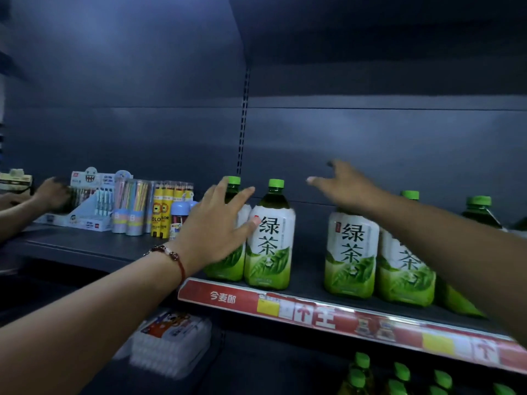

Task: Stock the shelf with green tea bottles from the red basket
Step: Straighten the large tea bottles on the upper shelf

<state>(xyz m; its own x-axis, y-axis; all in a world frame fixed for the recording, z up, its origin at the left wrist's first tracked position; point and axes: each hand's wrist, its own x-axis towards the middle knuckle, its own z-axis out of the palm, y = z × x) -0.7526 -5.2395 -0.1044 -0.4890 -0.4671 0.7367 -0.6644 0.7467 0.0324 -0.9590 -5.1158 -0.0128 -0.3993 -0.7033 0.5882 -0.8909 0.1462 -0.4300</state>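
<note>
Left hand [219, 223]: fingers spread, palm against the leftmost green tea bottle [228, 246], thumb tip touching the second bottle [269, 238].
Right hand [345, 186]: fingers apart, holding nothing, over the third bottle [350, 252].
Bottles: upright near the shelf [310, 269] front edge, above the red price strip [328, 312].
Open room: gap between second and third bottles; bare shelf behind toward 12 o'clock.
9 o'clock: pencil tubs [134, 206], another person's hand [52, 193].
</note>
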